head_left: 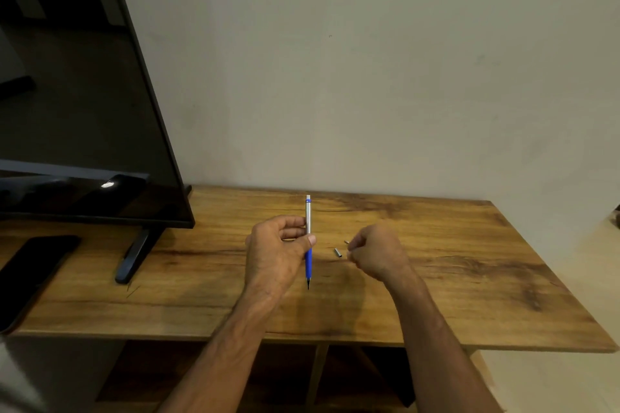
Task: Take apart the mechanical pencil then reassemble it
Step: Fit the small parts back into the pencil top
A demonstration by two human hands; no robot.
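A: Holding the pencil (308, 238) upright above the table (436, 278), our left hand (276, 250) pinches its barrel; tip down.

B: Our right hand (377, 251) is curled, pinching something tiny, we can't tell what; a small metal cap (338, 252) lies just beside it; whether we're dismantling or rebuilding is unclear.

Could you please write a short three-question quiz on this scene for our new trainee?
1. True or false: the left hand holds the pencil upright, tip down.
2. Where does the small metal cap lie? A) on the table, between the pencil and the right hand; B) on the phone; C) under the monitor.
3. What colour is the lower part of the pencil?

Key: 1 true; 2 A; 3 blue.
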